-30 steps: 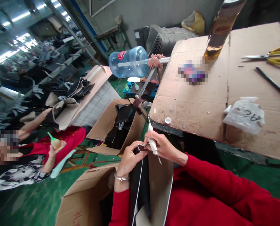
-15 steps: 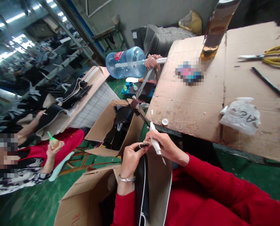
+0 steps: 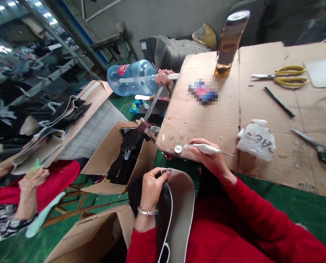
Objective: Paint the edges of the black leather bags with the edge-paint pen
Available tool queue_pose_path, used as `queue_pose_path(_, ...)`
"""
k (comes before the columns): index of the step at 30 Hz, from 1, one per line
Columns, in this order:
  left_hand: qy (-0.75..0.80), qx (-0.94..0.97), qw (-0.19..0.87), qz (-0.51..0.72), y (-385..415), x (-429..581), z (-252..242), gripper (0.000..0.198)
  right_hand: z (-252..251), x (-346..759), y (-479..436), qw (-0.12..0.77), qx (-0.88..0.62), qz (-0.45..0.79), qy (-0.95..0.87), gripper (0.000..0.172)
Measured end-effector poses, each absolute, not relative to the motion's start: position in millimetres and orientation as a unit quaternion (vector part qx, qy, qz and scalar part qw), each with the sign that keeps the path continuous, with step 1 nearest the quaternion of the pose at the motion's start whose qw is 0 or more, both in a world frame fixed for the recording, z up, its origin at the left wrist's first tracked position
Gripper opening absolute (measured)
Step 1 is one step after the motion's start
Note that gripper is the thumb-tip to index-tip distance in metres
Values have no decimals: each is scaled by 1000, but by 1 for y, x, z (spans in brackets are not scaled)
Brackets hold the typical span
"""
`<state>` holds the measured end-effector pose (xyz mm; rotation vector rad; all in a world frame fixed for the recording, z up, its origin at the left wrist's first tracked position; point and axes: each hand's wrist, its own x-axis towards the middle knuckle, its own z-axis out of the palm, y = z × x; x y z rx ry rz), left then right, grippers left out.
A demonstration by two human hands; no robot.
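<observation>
My left hand [image 3: 153, 186] pinches the upper edge of a black bag panel [image 3: 164, 204] with white edging and a pale lining [image 3: 183, 193]. A small dark piece with a light rim shows at the fingertips. The panel curves down over my lap. Out at the table's near edge, my right hand [image 3: 213, 160] grips a white squeeze tube [image 3: 208, 148], held nearly level. A thin spike sticks out of the tube's right end, and its left tip is close to a small round white cap [image 3: 178, 149] on the cardboard-covered table [image 3: 198, 128].
On the table are a crumpled plastic bag [image 3: 257, 142], yellow-handled snips [image 3: 286, 76], dark scissors [image 3: 321, 148], a black stick [image 3: 279, 101] and a drink bottle [image 3: 231, 44]. Open cartons [image 3: 143, 160] stand left. A co-worker's hand [image 3: 33, 180] holds a green-tipped bottle.
My right hand has drawn away from my left with the tube, which has swung to nearly level by the cap. My left hand keeps its hold; the view has shifted right.
</observation>
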<state>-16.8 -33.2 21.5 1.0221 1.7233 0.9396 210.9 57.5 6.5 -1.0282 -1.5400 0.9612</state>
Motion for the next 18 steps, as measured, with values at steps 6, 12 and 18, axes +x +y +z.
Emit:
queue_pose_path(6,684,370,484,402,-16,-2,7,23,-8,201,56,471,-461,426,-620,27)
queue_pose_path(12,665,374,517,388,-8,7,5,21,-16,200,55,461,-453,395,-652,25)
queue_pose_path(18,664,370,527,380,-5,10,2,19,-17,201,55,470,-459,384,-649,22)
